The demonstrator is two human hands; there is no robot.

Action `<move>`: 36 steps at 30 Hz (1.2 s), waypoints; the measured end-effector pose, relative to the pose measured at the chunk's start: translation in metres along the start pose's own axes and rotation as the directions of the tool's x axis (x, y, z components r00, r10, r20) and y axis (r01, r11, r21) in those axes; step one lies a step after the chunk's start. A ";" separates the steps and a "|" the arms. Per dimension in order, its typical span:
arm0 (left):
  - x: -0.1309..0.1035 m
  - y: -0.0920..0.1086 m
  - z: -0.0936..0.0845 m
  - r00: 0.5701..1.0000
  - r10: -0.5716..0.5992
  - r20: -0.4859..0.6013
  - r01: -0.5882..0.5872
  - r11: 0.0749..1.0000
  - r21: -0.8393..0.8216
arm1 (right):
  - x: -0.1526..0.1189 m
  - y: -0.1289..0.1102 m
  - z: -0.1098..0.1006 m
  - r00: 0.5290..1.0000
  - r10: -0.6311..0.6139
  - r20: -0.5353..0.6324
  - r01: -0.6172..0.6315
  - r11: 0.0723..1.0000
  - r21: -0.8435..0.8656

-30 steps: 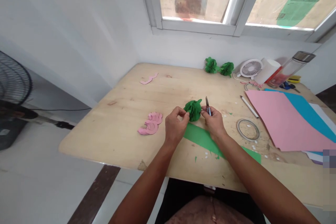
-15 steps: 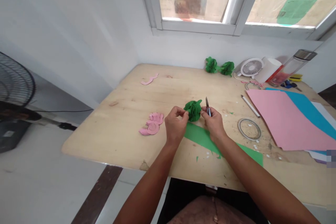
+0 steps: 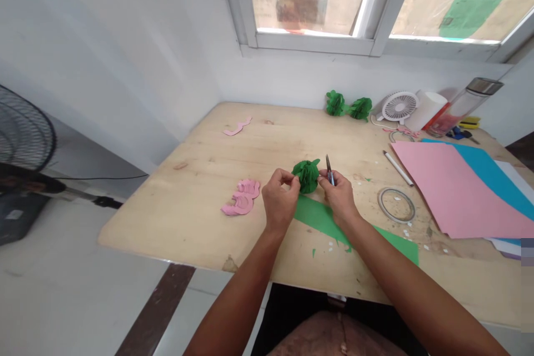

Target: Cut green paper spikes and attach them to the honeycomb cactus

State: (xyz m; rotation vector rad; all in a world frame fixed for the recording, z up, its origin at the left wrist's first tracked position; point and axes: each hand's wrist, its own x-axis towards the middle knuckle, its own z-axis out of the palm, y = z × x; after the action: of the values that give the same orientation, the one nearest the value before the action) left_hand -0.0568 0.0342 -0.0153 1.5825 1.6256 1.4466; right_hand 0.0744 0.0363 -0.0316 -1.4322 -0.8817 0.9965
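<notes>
A ruffled green paper piece (image 3: 306,176) is held up between my two hands over the table. My left hand (image 3: 280,196) pinches its left edge between thumb and finger. At its right edge are the fingertips of my right hand (image 3: 339,193), which also holds scissors (image 3: 330,171) with the blades pointing away from me. Beneath my hands and right forearm lies a green paper strip (image 3: 319,217). Left of my left hand sit folded pink paper cutouts (image 3: 242,198).
Tape roll (image 3: 396,205), white pen (image 3: 397,168) and pink sheets (image 3: 454,189) lie right. Along the back are green paper pieces (image 3: 360,108), a small fan (image 3: 399,107) and a bottle (image 3: 467,105). A pink strip (image 3: 237,127) lies back left.
</notes>
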 end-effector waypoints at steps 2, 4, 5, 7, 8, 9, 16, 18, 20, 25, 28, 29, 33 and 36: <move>0.000 0.000 0.000 1.000 0.006 -0.002 -0.006 1.000 -0.007 | 0.000 0.000 0.000 1.000 0.000 -0.001 0.000 1.000 0.002; 0.000 0.000 0.000 1.000 0.004 0.002 -0.004 1.000 -0.004 | -0.001 -0.001 0.000 1.000 0.000 -0.001 0.000 1.000 0.004; 0.000 0.000 -0.001 1.000 0.002 0.006 -0.002 1.000 0.000 | -0.001 -0.001 0.001 1.000 -0.001 -0.001 0.001 1.000 0.004; 0.000 0.000 -0.001 1.000 0.000 0.016 0.000 1.000 0.010 | -0.001 -0.002 0.001 1.000 -0.002 -0.001 0.002 1.000 0.006; 0.001 -0.001 -0.001 1.000 0.000 0.018 0.000 1.000 0.013 | -0.001 -0.002 0.001 1.000 -0.002 0.000 0.002 1.000 0.006; 0.001 -0.001 -0.001 1.000 0.001 0.018 -0.002 1.000 0.015 | -0.002 -0.002 0.001 1.000 -0.003 0.000 0.003 1.000 0.006; 0.001 0.000 -0.001 1.000 -0.003 0.020 0.003 1.000 0.014 | -0.002 -0.002 0.001 1.000 -0.003 -0.001 0.003 1.000 0.004; 0.001 0.000 -0.001 0.999 0.002 0.035 -0.003 1.000 0.019 | -0.002 -0.002 0.001 1.000 -0.003 -0.003 0.003 1.000 0.007; 0.001 -0.001 -0.001 0.999 0.007 0.051 -0.009 0.999 0.036 | -0.002 -0.002 0.001 1.000 -0.003 -0.003 0.003 1.000 0.009; 0.003 -0.003 0.000 0.995 0.017 0.098 -0.029 0.992 0.124 | -0.003 -0.002 0.001 1.000 -0.004 0.000 0.004 1.000 0.013; 0.005 -0.002 0.000 0.994 0.010 0.108 -0.026 0.989 0.147 | -0.003 -0.001 0.002 1.000 -0.007 0.000 0.007 1.000 0.015; 0.005 -0.002 0.000 0.994 0.004 0.108 -0.020 0.990 0.142 | -0.003 -0.001 0.002 1.000 -0.008 0.000 0.008 1.000 0.015; 0.003 -0.004 -0.005 0.993 -0.030 0.112 0.019 0.996 0.092 | -0.002 0.001 0.002 1.000 -0.013 -0.001 0.013 1.000 0.015; -0.002 -0.007 -0.010 0.989 -0.065 0.132 0.056 0.996 0.074 | -0.002 0.002 0.001 1.000 -0.017 0.000 0.017 1.000 0.017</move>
State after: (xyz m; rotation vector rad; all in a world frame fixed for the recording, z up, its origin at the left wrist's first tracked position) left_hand -0.0685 0.0303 -0.0185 1.6176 1.6478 1.2370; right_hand 0.0725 0.0352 -0.0336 -1.4079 -0.8821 0.9894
